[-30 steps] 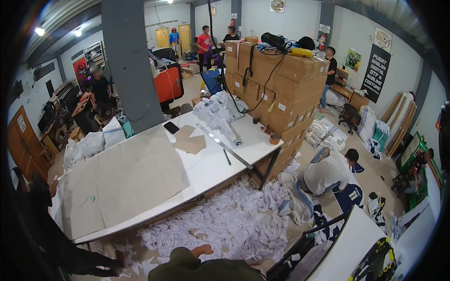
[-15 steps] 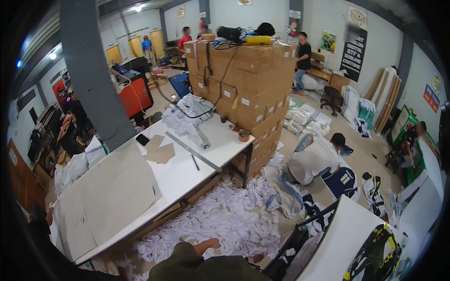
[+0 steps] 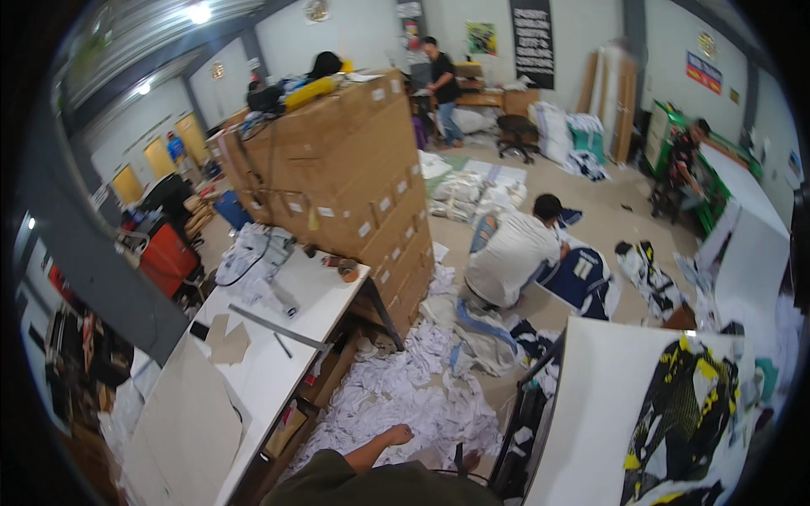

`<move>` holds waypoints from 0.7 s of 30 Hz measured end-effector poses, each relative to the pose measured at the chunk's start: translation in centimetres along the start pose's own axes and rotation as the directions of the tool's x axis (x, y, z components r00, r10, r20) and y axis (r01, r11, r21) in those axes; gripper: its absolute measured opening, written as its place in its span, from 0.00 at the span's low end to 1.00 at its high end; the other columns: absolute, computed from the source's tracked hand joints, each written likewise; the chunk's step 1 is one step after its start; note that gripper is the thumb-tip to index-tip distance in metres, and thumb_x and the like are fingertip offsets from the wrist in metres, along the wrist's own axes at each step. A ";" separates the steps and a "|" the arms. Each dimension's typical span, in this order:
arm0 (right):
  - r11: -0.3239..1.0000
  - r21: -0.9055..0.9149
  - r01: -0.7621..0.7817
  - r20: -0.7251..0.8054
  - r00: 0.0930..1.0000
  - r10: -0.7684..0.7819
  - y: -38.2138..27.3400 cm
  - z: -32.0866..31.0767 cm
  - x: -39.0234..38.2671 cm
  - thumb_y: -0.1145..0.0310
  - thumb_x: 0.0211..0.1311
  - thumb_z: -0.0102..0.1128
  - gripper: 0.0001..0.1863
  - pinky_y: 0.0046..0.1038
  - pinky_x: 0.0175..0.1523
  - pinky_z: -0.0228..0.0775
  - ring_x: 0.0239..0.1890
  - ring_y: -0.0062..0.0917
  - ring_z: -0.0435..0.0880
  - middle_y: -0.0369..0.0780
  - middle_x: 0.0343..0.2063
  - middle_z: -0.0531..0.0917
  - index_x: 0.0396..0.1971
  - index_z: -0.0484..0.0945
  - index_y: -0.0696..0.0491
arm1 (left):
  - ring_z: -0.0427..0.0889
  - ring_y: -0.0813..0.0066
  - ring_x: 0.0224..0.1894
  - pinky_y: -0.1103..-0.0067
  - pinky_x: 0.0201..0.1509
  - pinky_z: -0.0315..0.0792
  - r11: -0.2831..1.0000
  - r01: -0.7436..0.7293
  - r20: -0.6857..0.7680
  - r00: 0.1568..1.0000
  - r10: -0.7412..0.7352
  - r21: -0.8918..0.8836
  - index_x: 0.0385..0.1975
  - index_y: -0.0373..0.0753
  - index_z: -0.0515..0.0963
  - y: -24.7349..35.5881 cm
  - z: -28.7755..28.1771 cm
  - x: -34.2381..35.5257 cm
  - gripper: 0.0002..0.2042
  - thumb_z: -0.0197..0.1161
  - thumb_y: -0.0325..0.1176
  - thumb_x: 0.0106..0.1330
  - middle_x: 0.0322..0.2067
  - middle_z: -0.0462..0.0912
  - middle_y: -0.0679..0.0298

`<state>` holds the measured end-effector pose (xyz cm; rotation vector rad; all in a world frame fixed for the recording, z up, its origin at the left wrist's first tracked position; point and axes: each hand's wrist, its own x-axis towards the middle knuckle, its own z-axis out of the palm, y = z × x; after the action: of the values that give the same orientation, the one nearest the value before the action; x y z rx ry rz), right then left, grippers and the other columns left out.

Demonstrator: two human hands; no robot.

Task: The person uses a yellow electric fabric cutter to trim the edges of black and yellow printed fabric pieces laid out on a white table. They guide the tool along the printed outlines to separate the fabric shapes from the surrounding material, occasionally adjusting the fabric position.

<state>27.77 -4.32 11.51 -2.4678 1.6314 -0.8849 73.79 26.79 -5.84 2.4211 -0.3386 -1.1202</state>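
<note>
My left hand point(image 3: 396, 434) is held out in front of my olive sleeve, fingers curled closed, and nothing shows in it. It hovers over a wide heap of white fabric scraps point(image 3: 363, 405) on the floor. Only a small part of my right hand point(image 3: 470, 461) shows low in the view, beside a thin dark strip; its fingers are too hidden to read. To the right stands a white table point(image 3: 582, 405) with a black and yellow printed garment point(image 3: 683, 413) lying on it.
At left, a white worktable point(image 3: 291, 325) holds grey board point(image 3: 190, 422), a metal ruler point(image 3: 278, 326) and a tape roll point(image 3: 348, 270). Stacked cartons point(image 3: 337, 160) rise behind it. A person point(image 3: 510, 253) crouches over a navy jersey point(image 3: 580, 280); others are farther back.
My view has swung to the right, so the tables and cartons sit farther left and more of the right table shows. My left hand stays closed, low in front of me.
</note>
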 end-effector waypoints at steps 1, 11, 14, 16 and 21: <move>1.000 -0.013 -0.015 0.007 1.000 0.015 0.5 0.4 0.0 0.61 0.69 0.60 0.27 0.50 0.68 0.60 0.63 0.52 0.71 0.56 0.60 0.74 0.60 0.72 0.63 | 0.84 0.46 0.54 0.61 0.60 0.77 0.998 0.064 0.039 0.997 -0.064 -0.001 0.47 0.35 0.85 -0.2 0.1 0.1 0.25 0.63 0.52 0.65 0.49 0.86 0.46; 0.983 0.164 -0.083 0.039 0.996 0.078 -6.4 12.4 10.4 0.69 0.69 0.61 0.24 0.48 0.71 0.55 0.65 0.50 0.67 0.53 0.60 0.73 0.60 0.70 0.63 | 0.87 0.50 0.43 0.62 0.51 0.78 0.995 0.091 0.196 0.976 -0.095 0.029 0.32 0.34 0.86 -2.9 -1.4 0.6 0.22 0.61 0.52 0.65 0.35 0.88 0.48; 0.953 0.303 -0.029 0.019 1.000 0.024 -13.5 17.0 17.3 0.70 0.68 0.62 0.25 0.48 0.72 0.54 0.67 0.50 0.66 0.54 0.61 0.72 0.61 0.70 0.64 | 0.86 0.55 0.39 0.63 0.48 0.77 0.996 0.053 0.180 0.982 -0.064 0.067 0.31 0.34 0.84 -3.1 -3.7 2.0 0.21 0.60 0.50 0.67 0.31 0.87 0.48; 0.934 0.358 0.000 -0.007 1.000 0.002 -17.7 20.7 21.9 0.70 0.67 0.63 0.26 0.48 0.73 0.54 0.68 0.50 0.66 0.54 0.62 0.72 0.62 0.69 0.63 | 0.86 0.53 0.40 0.63 0.48 0.77 0.988 0.154 0.179 0.973 -0.149 -0.010 0.31 0.34 0.84 -3.4 -5.5 2.8 0.21 0.60 0.49 0.68 0.32 0.87 0.48; 0.927 0.376 -0.004 -0.103 0.994 0.046 -24.6 29.7 33.0 0.68 0.59 0.69 0.30 0.49 0.72 0.53 0.68 0.48 0.67 0.51 0.62 0.73 0.61 0.71 0.57 | 0.87 0.54 0.43 0.63 0.48 0.79 0.927 -0.207 0.158 0.974 0.164 0.311 0.41 0.37 0.85 -4.1 -11.2 6.5 0.15 0.64 0.42 0.62 0.39 0.88 0.51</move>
<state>71.78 -29.48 9.41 -2.1656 1.3609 -1.2191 86.69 31.05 -5.71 2.5304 -0.8394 -1.2171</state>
